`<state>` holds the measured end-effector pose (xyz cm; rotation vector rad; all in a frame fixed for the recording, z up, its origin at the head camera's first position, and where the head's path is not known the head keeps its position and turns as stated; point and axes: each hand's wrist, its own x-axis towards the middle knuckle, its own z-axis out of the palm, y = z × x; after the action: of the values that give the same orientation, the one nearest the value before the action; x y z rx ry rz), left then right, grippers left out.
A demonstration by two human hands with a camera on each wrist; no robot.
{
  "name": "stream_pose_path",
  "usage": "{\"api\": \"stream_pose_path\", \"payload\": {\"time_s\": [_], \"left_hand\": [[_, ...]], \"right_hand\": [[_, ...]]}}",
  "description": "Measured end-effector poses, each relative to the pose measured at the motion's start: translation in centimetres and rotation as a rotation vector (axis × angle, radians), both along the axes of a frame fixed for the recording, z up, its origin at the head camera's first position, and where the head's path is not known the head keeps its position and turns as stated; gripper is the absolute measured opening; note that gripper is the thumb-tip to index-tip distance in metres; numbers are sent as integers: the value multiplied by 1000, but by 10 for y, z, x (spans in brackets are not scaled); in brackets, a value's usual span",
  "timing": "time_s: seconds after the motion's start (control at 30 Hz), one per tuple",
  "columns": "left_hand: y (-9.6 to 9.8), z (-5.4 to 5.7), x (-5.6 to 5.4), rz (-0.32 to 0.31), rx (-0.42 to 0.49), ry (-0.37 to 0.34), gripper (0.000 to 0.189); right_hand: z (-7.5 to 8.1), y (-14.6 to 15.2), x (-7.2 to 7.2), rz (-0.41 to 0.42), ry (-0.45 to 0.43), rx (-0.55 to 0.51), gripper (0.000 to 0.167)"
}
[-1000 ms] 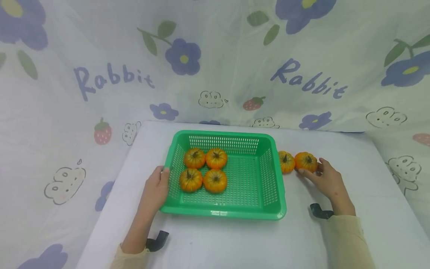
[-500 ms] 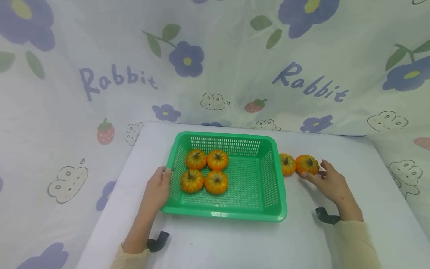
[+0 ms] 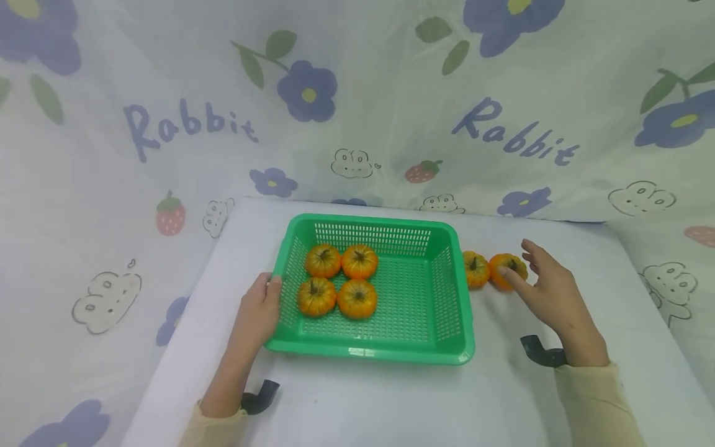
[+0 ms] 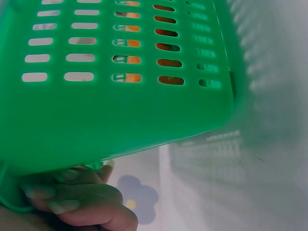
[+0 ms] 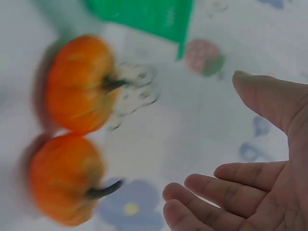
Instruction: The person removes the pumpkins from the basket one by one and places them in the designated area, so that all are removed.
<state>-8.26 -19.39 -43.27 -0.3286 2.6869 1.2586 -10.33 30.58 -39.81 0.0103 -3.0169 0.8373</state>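
My left hand grips the left rim of a green plastic basket; in the left wrist view its fingers curl under that rim. Several small orange pumpkins sit in the basket's left half, one of them a front-left pumpkin. Outside the right wall, two more stand side by side: a near pumpkin partly hidden by the basket, and an outer pumpkin. Over the outer one hovers my right hand, thumb and fingers spread with nothing between them. The right wrist view shows its open palm apart from both pumpkins.
The basket stands on a white-covered table. Behind and around it hangs a pale curtain printed with flowers, rabbits and strawberries. Dark curved pieces stick out at both wrists.
My right hand has come away from the outer pumpkin, rising and spreading its fingers. Both outside pumpkins stay in place, and the left hand keeps its grip on the basket.
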Motion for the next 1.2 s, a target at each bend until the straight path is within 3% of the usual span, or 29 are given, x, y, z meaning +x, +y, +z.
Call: {"api": "stream_pose_path", "payload": {"time_s": [0.23, 0.53, 0.77, 1.0, 1.2], "left_hand": [[0, 3, 1, 8, 14, -7, 61], [-1, 0, -2, 10, 24, -7, 60], [0, -4, -1, 11, 34, -12, 60], [-1, -5, 0, 16, 31, -2, 59], [-2, -8, -2, 22, 45, 2, 58]], "right_hand": [[33, -28, -4, 118, 71, -25, 87], [67, -77, -29, 331, 56, -16, 88], [64, -127, -56, 500, -2, 9, 95], [50, -169, -83, 704, -132, 70, 83], [37, -194, -102, 766, -258, 135, 84]]}}
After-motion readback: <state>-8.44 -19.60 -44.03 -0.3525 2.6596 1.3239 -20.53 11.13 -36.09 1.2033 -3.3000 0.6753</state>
